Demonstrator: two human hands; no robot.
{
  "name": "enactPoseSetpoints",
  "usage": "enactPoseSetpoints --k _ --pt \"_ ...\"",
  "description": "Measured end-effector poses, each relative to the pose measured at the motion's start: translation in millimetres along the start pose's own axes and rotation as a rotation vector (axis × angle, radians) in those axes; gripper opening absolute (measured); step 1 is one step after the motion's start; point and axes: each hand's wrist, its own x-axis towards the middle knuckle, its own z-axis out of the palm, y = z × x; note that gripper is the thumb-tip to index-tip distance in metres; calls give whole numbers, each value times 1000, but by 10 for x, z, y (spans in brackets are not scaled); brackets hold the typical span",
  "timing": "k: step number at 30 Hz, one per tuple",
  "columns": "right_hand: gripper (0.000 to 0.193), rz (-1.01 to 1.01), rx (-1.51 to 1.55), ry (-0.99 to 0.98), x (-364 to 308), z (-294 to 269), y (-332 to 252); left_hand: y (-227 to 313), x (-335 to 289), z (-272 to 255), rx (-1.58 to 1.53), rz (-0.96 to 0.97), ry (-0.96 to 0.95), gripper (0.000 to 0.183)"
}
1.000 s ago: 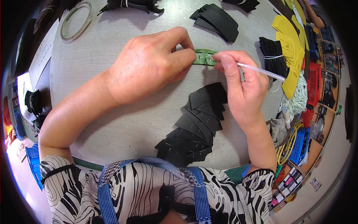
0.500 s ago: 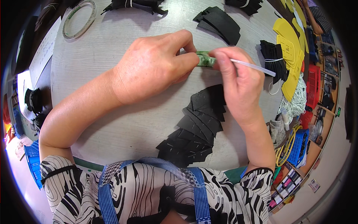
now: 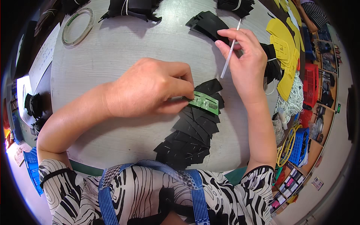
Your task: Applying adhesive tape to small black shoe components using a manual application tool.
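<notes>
My left hand point(image 3: 155, 88) pinches one end of a green slotted template point(image 3: 205, 102). The template lies over the upper part of a fanned row of black cut pieces point(image 3: 187, 137), several of which carry small pale marks. A slim whitish marking pen point(image 3: 229, 52) rests in my right hand point(image 3: 245, 56), tucked between the fingers. Thumb and forefinger of that hand are apart, close to a loose stack of black pieces point(image 3: 206, 24) at the back; whether they touch it I cannot tell.
Tied black bundles point(image 3: 131, 9) stand along the back, with another black bundle point(image 3: 273, 62) on the right. A roll of tape point(image 3: 78, 27) lies back left. At right are yellow pieces point(image 3: 285, 48), white cord point(image 3: 292, 93) and a blue basket point(image 3: 300, 146).
My left hand has brought the green template nearer, down onto the fanned pieces. My right hand has left the template and moved up and away with the pen, toward the loose black stack.
</notes>
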Motion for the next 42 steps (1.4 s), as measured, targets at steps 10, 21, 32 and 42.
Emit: enactPoseSetpoints --k 10,21,32,42 --pt "16 -216 49 -13 -471 -67 -58 75 -128 -199 4 -38 3 21" --pt "39 286 678 77 -579 -181 -146 -35 39 16 321 -116 232 23" --pt "16 -28 270 -70 -466 -56 -163 -37 32 43 396 -79 249 24" --pt "15 -88 243 -71 -418 27 -315 -31 2 68 454 -48 241 29"
